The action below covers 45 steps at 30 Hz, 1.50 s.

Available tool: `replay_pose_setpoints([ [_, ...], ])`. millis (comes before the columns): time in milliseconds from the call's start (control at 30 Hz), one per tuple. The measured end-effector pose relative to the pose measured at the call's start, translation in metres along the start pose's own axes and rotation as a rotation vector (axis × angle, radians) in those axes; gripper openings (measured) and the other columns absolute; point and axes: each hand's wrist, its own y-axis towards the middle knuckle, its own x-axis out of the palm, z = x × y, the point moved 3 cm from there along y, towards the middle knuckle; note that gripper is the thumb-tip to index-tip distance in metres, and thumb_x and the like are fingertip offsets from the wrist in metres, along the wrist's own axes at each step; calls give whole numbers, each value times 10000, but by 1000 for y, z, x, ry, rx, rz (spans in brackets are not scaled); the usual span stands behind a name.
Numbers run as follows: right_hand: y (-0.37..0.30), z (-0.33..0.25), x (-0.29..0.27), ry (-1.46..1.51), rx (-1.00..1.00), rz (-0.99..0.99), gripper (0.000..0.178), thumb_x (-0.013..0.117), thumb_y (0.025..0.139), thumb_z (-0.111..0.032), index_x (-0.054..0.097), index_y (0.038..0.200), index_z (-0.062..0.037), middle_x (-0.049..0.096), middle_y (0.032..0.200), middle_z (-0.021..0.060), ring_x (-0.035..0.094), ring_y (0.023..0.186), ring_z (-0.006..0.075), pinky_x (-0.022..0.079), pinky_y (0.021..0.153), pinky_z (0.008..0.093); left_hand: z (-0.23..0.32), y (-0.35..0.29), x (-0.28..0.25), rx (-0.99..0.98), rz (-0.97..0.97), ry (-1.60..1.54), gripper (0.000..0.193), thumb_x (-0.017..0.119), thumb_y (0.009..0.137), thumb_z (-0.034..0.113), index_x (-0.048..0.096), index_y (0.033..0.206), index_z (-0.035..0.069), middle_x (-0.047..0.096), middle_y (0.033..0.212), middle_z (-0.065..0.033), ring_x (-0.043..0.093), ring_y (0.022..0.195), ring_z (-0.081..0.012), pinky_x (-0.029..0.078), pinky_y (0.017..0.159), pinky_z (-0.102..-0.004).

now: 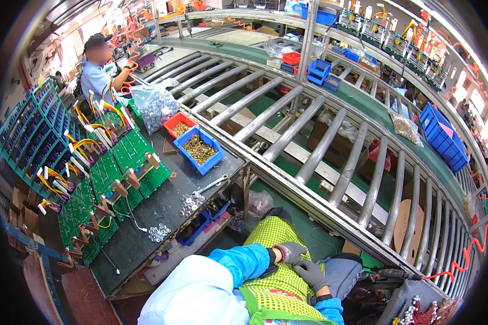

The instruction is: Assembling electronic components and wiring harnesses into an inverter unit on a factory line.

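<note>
My left hand (291,252) and my right hand (311,275), both in grey gloves, meet over the yellow-green checked apron (274,235) on my lap. Their fingers are curled close together, and whatever may be between them is hidden. Left of them stands a dark workbench (162,203). On it lie a wrench (211,184), a heap of metal nuts or washers (191,203) and a smaller heap of metal parts (159,233). Behind these sit a blue bin (200,150) of brass-coloured screws and a red bin (179,125). Green circuit boards (114,168) with wires cover the bench's left side.
A roller conveyor (309,141) crosses beyond my knees. A power driver (397,274) on a red coiled hose (466,257) lies at right. Another person (97,76) stands far left, near a bag of small parts (154,105). A blue crate (443,138) stands far right.
</note>
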Motion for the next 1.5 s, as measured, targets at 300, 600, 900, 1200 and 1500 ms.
replay_pose_setpoints([
  [300,0,-3,-1,-1,-3,-6,315,672,837,-324,677,929,-22,674,795,99,618,720,178,491,686,323,-1,1,2,8,16,-1,420,504,870,264,584,1260,129,645,1137,-190,612,1037,-363,477,887,-451],
  [600,-1,-4,-1,15,1,-7,310,670,836,-319,677,936,-26,677,807,99,621,732,181,492,694,324,2,-2,-3,-8,2,6,417,502,873,265,581,1261,136,645,1137,-188,615,1039,-359,477,888,-451],
  [900,0,-1,0,11,8,-11,316,665,838,-327,680,940,-28,680,814,106,630,740,196,494,697,333,1,-1,-1,-11,8,5,422,507,869,262,580,1266,138,650,1131,-183,619,1032,-355,478,889,-449],
  [1200,-1,-3,-4,-66,4,-9,362,624,858,-397,669,1010,-72,680,874,123,643,790,254,495,741,368,-4,2,2,29,29,-5,448,543,855,285,583,1264,105,643,1162,-185,604,1077,-358,470,930,-430],
  [1500,-5,1,-7,-126,-80,-34,343,551,889,-398,653,1044,-109,676,981,150,638,873,324,490,790,441,-3,10,1,108,57,21,441,574,861,335,613,1225,89,659,1126,-180,627,1032,-352,490,910,-414],
])
